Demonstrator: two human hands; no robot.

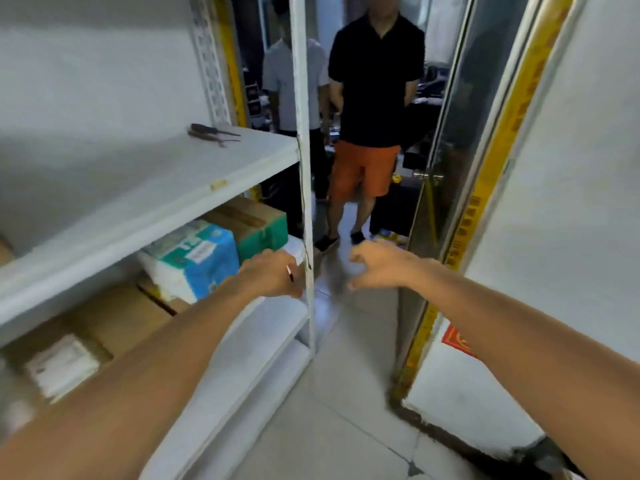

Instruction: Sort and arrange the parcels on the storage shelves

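On the middle level of the white metal shelf [152, 192] lie several parcels: a blue, white and green pack [199, 259], a green and brown carton [258, 223] behind it, a plain brown box [117, 317] and a white-labelled parcel [62, 365] nearest to me. My left hand [272, 273] reaches out in front of the blue pack, close to the shelf's front post [304, 168], and pinches a thin white and dark stick [290, 273]. My right hand [377, 266] hovers over the floor right of the post, fingers loosely curled, holding nothing.
Two hand tools [213, 133] lie on the upper shelf board. A person in a black shirt and orange shorts [374, 98] stands in the doorway ahead, another person [280, 81] behind the post. An open glass door [450, 140] stands at right, and grey tiled floor [339, 410] lies below.
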